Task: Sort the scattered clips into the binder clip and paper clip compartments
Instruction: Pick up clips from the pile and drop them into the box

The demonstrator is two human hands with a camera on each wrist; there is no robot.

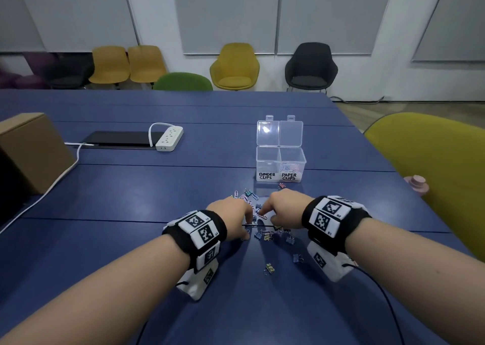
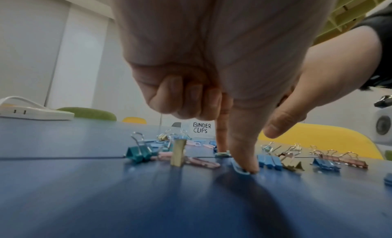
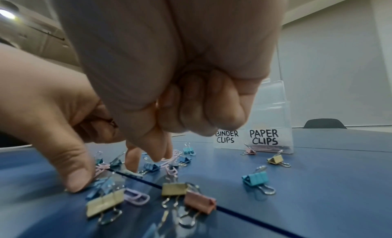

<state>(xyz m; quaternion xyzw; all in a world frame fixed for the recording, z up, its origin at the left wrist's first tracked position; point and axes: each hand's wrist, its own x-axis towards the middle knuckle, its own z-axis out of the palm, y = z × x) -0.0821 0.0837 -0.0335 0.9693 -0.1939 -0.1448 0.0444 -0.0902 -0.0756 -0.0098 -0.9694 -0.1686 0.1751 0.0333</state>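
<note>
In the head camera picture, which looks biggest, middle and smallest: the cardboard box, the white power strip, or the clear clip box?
1. cardboard box, though it is nearer the camera and cut off by the picture's edge
2. clear clip box
3. white power strip

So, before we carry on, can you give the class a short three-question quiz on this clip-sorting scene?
1. True or false: the lids of the clear box stand open.
2. Which compartment already holds clips? A) binder clips B) paper clips C) neither
3. Which hand is nearer the white power strip?

Key: 1. True. 2. B, the paper clip compartment. 3. The left hand.
</note>
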